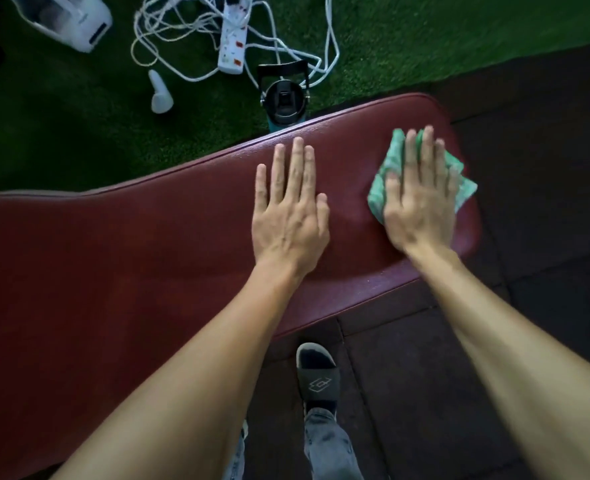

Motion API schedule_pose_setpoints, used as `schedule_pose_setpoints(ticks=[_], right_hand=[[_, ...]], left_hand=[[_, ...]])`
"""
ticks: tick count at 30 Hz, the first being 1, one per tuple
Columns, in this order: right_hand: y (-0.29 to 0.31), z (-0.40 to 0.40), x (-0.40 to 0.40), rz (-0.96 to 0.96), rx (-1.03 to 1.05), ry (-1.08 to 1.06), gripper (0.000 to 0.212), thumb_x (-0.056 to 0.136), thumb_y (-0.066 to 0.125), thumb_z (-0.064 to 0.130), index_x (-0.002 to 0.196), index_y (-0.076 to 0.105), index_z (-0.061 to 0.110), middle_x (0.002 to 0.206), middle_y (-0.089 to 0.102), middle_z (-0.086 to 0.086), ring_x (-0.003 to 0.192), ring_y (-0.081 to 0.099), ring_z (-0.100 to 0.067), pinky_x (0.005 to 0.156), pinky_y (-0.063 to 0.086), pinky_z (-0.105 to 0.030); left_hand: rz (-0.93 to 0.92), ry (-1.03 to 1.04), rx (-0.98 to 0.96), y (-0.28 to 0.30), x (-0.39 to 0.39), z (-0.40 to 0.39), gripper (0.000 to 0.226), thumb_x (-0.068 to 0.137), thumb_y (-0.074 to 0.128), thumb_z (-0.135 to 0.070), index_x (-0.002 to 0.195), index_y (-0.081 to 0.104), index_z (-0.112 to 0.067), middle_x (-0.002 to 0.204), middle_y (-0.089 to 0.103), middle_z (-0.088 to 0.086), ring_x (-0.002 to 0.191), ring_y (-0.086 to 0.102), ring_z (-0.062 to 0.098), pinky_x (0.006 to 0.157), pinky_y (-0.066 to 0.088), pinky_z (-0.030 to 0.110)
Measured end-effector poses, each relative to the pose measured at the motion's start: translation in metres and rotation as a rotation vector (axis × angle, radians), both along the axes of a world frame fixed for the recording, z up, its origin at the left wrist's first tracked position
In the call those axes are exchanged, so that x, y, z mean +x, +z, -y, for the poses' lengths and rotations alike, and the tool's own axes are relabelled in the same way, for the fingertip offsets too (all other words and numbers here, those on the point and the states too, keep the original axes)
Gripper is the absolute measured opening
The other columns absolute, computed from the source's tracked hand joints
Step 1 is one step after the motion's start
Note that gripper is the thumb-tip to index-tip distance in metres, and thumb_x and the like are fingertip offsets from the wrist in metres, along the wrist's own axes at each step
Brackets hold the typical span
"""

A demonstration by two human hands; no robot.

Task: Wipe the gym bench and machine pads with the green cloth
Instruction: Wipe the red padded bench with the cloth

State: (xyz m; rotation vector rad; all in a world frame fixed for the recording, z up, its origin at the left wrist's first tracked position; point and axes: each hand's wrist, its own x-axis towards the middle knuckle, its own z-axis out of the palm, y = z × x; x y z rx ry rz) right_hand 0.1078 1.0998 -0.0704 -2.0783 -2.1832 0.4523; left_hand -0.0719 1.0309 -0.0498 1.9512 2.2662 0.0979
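Note:
A dark red padded gym bench (131, 258) runs across the view from lower left to upper right. My right hand (420, 199) lies flat on the green cloth (389, 174), pressing it against the bench near its right end; the hand looks slightly blurred. The cloth's edges stick out left, above and right of the fingers. My left hand (290, 209) rests palm down on the bench to the left of the cloth, fingers spread, holding nothing.
Beyond the bench, on green artificial turf, stand a teal bottle with a black lid (284, 98), a white power strip (233, 39) with tangled white cables, a small white object (160, 93) and a white appliance (68, 19). Dark rubber floor tiles (529, 271) and my sandalled foot (318, 375) lie on the near side.

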Motion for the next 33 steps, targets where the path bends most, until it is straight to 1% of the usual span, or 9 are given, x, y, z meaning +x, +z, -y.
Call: schedule_pose_setpoints(ticks=[3,7,10,14,17,20,23,27,33], right_hand=[[0.004,-0.01,-0.028,-0.055,0.02,0.146,0.063,0.107,0.022,0.044,0.165,0.01,0.023,0.174,0.004,-0.004,0.161,0.004,-0.024,0.129,0.007,-0.054],[0.003,0.053,0.024,0.0,-0.002,0.437,0.063,0.106,0.029,0.043,0.165,0.016,0.026,0.174,0.009,0.001,0.161,0.007,-0.02,0.13,0.009,-0.048],[-0.001,0.039,0.06,0.009,-0.024,0.175,0.062,0.106,0.026,0.043,0.164,0.019,0.022,0.173,0.012,-0.003,0.16,0.01,-0.023,0.128,0.011,-0.051],[-0.002,-0.041,0.017,-0.009,0.012,-0.033,0.064,0.106,0.019,0.044,0.165,0.008,0.021,0.174,0.004,-0.005,0.161,0.004,-0.024,0.129,0.011,-0.053],[0.003,-0.038,-0.023,-0.077,0.025,0.218,0.063,0.108,0.023,0.041,0.165,0.01,0.021,0.174,0.004,-0.005,0.161,0.002,-0.024,0.129,0.003,-0.052],[0.004,0.014,0.009,-0.038,-0.005,0.429,0.063,0.106,0.029,0.042,0.165,0.012,0.025,0.174,0.007,0.001,0.161,0.004,-0.019,0.13,0.007,-0.047],[-0.001,0.013,0.056,0.011,-0.014,0.264,0.063,0.106,0.026,0.043,0.165,0.013,0.024,0.174,0.009,-0.002,0.16,0.008,-0.021,0.128,0.015,-0.053],[0.001,-0.05,0.005,-0.02,0.023,-0.05,0.064,0.106,0.02,0.043,0.165,0.009,0.02,0.174,0.005,-0.006,0.161,0.005,-0.024,0.128,0.013,-0.052],[0.008,0.055,0.024,-0.03,-0.019,0.418,0.063,0.107,0.029,0.043,0.165,0.013,0.024,0.174,0.008,0.001,0.161,0.005,-0.018,0.13,0.007,-0.045]], left_hand=[[-0.046,0.017,0.008,-0.005,0.002,0.0,0.069,0.102,0.028,-0.037,0.164,0.014,-0.011,0.173,0.01,0.005,0.16,0.006,0.024,0.13,0.009,0.049],[-0.058,0.021,0.011,-0.005,0.003,-0.001,0.069,0.102,0.03,-0.036,0.165,0.011,-0.012,0.173,0.007,0.005,0.161,0.004,0.024,0.13,0.009,0.049],[-0.079,0.028,-0.01,-0.004,0.005,-0.001,0.07,0.103,0.03,-0.036,0.165,0.009,-0.012,0.174,0.005,0.005,0.161,0.003,0.025,0.13,0.007,0.049],[-0.103,0.026,-0.011,-0.005,0.005,-0.002,0.069,0.103,0.028,-0.035,0.165,0.008,-0.011,0.174,0.005,0.005,0.161,0.002,0.026,0.13,0.007,0.049],[-0.108,0.026,-0.014,-0.005,0.006,-0.003,0.07,0.102,0.028,-0.035,0.165,0.008,-0.01,0.174,0.005,0.006,0.161,0.003,0.026,0.13,0.007,0.049],[-0.102,0.028,-0.003,-0.003,0.006,-0.003,0.07,0.102,0.029,-0.034,0.164,0.01,-0.009,0.173,0.006,0.007,0.161,0.004,0.026,0.13,0.007,0.049],[-0.097,0.028,-0.019,-0.003,0.007,-0.002,0.07,0.103,0.028,-0.034,0.165,0.008,-0.009,0.174,0.004,0.006,0.161,0.002,0.026,0.13,0.006,0.049],[-0.104,0.022,-0.025,-0.005,0.007,-0.002,0.069,0.103,0.026,-0.035,0.165,0.006,-0.01,0.174,0.003,0.006,0.161,0.001,0.026,0.13,0.007,0.05],[-0.096,0.015,0.013,-0.006,0.006,-0.001,0.069,0.103,0.028,-0.034,0.164,0.01,-0.008,0.173,0.007,0.008,0.16,0.005,0.026,0.13,0.008,0.05]])
